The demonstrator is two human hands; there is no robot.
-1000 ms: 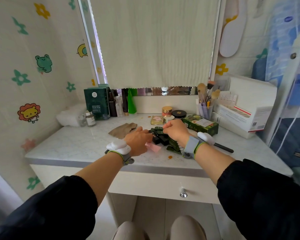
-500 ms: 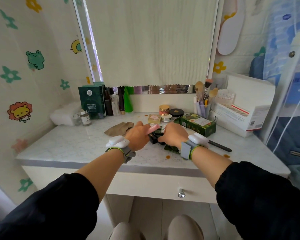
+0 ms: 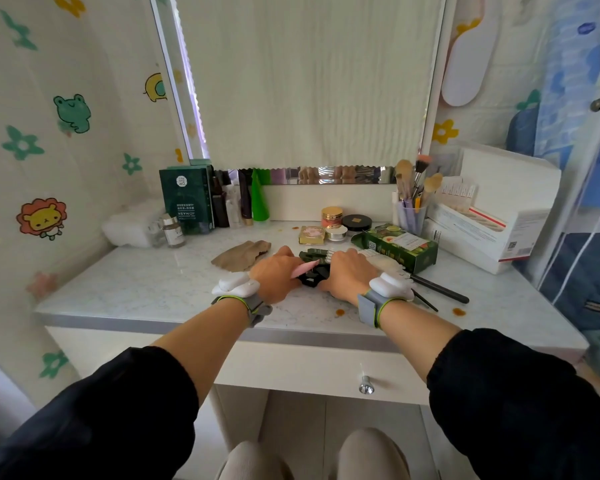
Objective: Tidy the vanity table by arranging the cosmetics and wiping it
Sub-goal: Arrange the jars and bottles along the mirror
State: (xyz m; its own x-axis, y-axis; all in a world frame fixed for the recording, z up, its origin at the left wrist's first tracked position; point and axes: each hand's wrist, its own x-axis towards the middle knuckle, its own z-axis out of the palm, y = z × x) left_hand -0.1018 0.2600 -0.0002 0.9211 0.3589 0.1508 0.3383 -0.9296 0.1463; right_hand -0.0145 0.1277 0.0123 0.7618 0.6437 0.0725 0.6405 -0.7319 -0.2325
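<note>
The small heap of dark green and black make-up pieces [image 3: 315, 271] lies right between the two hands, in the middle of the table and a bit back from the front edge. The heap is longer going away from the person, toward the mirror strip. The left hand [image 3: 277, 276] touches its left side and pinches a thin pink flat stick [image 3: 305, 268], which slants up toward the other hand. The right hand [image 3: 347, 276] lies palm down on the right side of the heap. Its fingers are hidden, so I cannot tell if it grips anything. Both hands are just as near, so the two could scoop the heap together. The white marble-look table top [image 3: 146, 285] has orange spots [image 3: 340, 311] near the front. A crumpled brown cloth [image 3: 241, 255] sits just left of the hands. A green cardboard box [image 3: 399, 247] and a long black brush [image 3: 442, 289] lie to the right, so there is more room on the left.
</note>
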